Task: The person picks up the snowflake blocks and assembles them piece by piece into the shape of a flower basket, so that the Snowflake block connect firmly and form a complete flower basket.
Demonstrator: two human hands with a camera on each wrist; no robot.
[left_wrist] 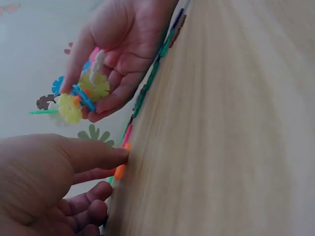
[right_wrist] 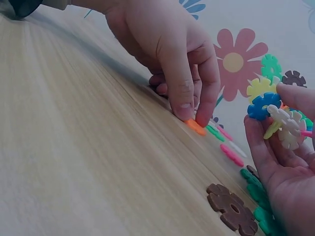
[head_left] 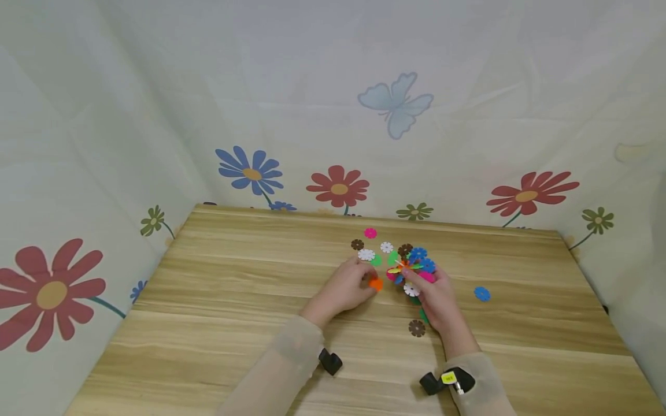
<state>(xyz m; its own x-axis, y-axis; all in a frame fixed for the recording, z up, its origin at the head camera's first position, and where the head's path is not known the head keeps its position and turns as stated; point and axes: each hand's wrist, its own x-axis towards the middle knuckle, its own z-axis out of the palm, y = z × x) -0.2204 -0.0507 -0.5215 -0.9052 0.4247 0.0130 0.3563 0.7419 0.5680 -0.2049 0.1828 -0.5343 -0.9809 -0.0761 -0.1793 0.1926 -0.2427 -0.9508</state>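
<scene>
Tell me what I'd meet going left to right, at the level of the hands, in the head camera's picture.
Left hand → orange disc in its fingers → right hand holding joined discs → blue disc lying alone.

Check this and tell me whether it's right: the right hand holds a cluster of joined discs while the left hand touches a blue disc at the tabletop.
One thing is wrong: the left hand touches an orange disc, not a blue one, as the right wrist view shows. The right hand does hold the cluster of joined discs.
</scene>
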